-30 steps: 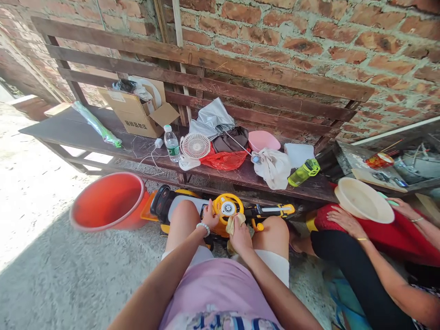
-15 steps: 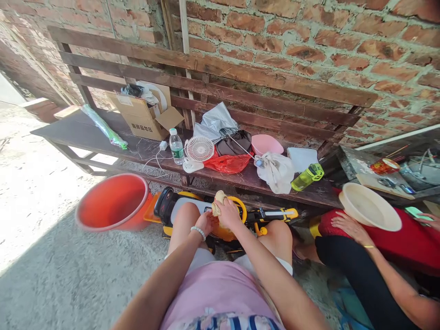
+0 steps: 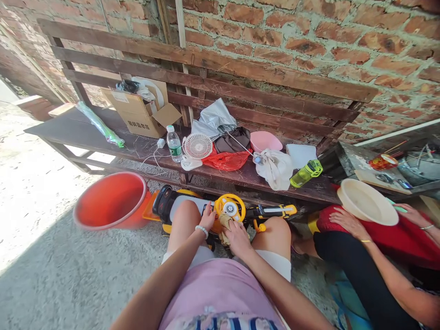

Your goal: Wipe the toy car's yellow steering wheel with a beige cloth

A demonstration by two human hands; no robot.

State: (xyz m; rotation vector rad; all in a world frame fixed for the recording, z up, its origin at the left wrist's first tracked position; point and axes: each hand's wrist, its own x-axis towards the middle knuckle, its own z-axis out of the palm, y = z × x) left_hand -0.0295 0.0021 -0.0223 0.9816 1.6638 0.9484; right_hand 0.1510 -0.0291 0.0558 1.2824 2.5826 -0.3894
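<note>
A yellow ride-on toy vehicle (image 3: 182, 200) stands between my knees, its yellow steering wheel (image 3: 217, 206) in front of me. My right hand (image 3: 238, 237) is closed on a crumpled tan cloth (image 3: 225, 221), held against the near edge of the wheel. Just left of the wheel is my left hand (image 3: 207, 218), with a beaded bracelet at the wrist. Its fingers are apart and lie on or very close to the toy's dashboard; no object shows in them.
A red tub (image 3: 112, 201) stands left of the toy. The wooden bench (image 3: 151, 153) beyond carries a cardboard box (image 3: 137, 112), a water bottle (image 3: 174, 145), a small fan (image 3: 197, 146) and a green bottle (image 3: 305, 174). At right, another person's hand (image 3: 349, 222) rests beside a cream basin (image 3: 367, 201).
My right hand and the cloth have moved down toward me, uncovering the steering wheel. My left hand has shifted slightly up, away from the cloth. The other person's far hand has moved left.
</note>
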